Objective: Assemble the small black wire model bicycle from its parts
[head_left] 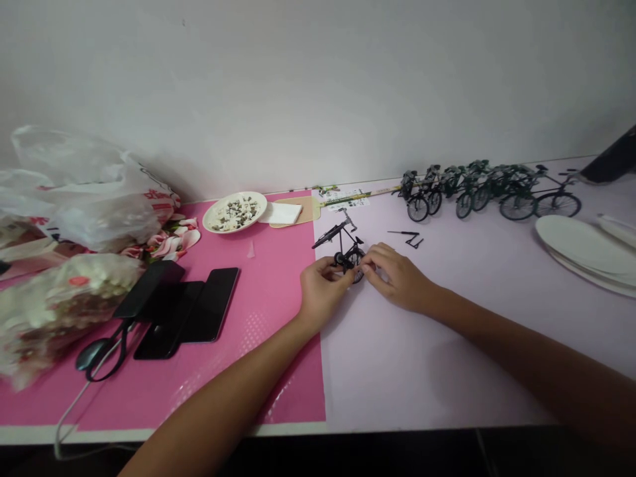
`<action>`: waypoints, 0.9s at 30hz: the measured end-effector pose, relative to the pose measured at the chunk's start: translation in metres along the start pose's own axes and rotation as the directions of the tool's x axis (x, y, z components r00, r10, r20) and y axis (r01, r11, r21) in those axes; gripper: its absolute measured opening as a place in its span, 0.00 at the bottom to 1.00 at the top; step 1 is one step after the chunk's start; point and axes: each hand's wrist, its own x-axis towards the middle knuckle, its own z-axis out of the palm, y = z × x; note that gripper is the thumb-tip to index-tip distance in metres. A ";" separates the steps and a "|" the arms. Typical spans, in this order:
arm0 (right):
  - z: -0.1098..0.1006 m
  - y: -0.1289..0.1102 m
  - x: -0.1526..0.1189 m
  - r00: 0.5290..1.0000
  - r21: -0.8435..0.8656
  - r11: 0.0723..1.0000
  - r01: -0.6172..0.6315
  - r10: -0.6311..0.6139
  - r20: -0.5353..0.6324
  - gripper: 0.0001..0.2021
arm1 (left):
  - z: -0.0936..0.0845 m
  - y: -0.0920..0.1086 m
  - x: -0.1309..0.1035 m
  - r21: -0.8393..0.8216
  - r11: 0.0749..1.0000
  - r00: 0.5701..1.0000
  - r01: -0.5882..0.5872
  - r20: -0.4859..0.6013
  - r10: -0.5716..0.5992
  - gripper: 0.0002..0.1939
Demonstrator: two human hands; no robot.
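Note:
Between my hands is a small black model bicycle (342, 240), tilted, with its handlebar pointing up and away from me. My left hand (322, 286) is closed around its lower part near a wheel. The fingertips of my right hand (392, 270) are pinched at that wheel's edge; whether they hold a tiny part there is hidden. Just beyond my right hand lie a thin dark rod (403, 232) and a small black bent piece (414, 242) on the pale table covering.
Finished-looking model bicycles (517, 192) stand along the wall. White plates (591, 248) lie at right. On the left are a plate of small parts (211, 224), a fly swatter (317, 209), black phones (216, 305), a cable (64, 424) and plastic bags (89, 199).

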 end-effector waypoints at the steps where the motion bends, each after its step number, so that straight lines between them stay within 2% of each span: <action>1: 0.000 0.000 0.000 1.000 0.007 1.000 -0.003 0.003 0.001 0.07 | 0.000 0.000 0.000 0.000 1.000 1.000 -0.002 0.001 0.002 0.12; 9: -0.001 0.000 -0.001 0.999 0.019 1.000 -0.025 0.025 0.027 0.06 | 0.000 -0.001 0.000 0.003 1.000 1.000 -0.013 0.018 0.012 0.12; 18: 0.001 0.005 -0.002 0.995 0.171 0.980 -0.099 0.097 0.022 0.07 | 0.001 -0.001 0.000 -0.045 0.999 1.000 -0.018 0.022 0.019 0.14; 27: 0.002 0.006 -0.002 0.996 0.151 0.986 -0.072 0.080 -0.043 0.06 | 0.001 0.000 -0.002 -0.004 1.000 1.000 -0.014 0.012 0.014 0.15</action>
